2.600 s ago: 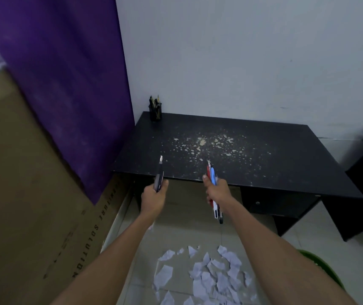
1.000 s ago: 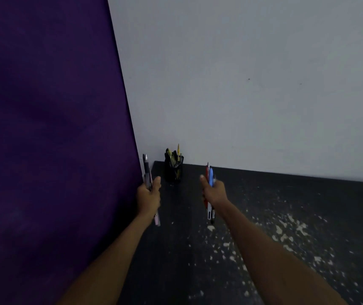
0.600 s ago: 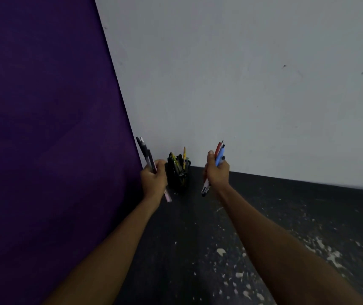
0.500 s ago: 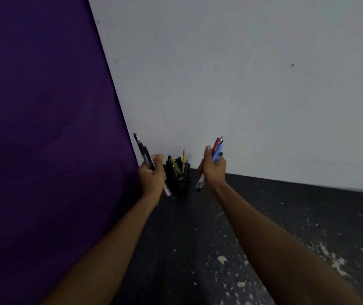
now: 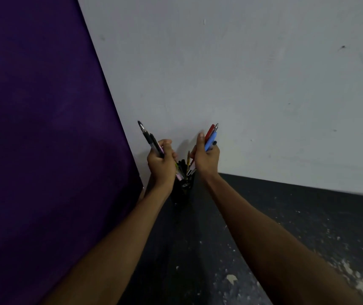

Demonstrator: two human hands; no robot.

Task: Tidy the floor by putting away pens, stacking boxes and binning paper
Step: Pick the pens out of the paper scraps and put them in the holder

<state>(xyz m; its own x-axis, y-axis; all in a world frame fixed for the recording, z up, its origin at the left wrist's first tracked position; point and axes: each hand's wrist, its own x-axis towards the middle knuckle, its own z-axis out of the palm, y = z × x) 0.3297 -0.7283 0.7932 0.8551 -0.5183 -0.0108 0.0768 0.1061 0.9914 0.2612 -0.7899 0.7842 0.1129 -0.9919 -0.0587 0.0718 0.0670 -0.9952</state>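
**Pens (image 5: 211, 137) gripped in both hands at the holder (image 5: 182, 188)**

Dark pens (image 5: 148, 138) are gripped in the left hand (image 5: 161, 164), whose fingers are curled tightly round them. Their upper ends are slanted up and to the left, toward the purple curtain (image 5: 33, 128). Their lower ends, one of them pinkish, come out below the fist at the mouth of the holder. Whether they are already inside it cannot be told.

Red and blue pens (image 5: 211, 134) are gripped in the right hand (image 5: 205, 159), with the thumb laid upward along them and the other fingers wrapped round from behind. Their upper ends are tilted up and to the right, and are seen against the grey wall (image 5: 242, 84). Their lower ends reach down to the mouth of the holder as well.

The black holder is set at the back left corner of the desk (image 5: 275, 208), close to the wall and just beside the curtain. It is seen between the two wrists, and its sides are partly hidden by them. Several pens and a yellow pencil (image 5: 188, 158) are already stood in it, leaning at different angles.

The desk top is dark, and pale flecks (image 5: 231, 278) are scattered over its right part. Both bare forearms are stretched forward over the desk.
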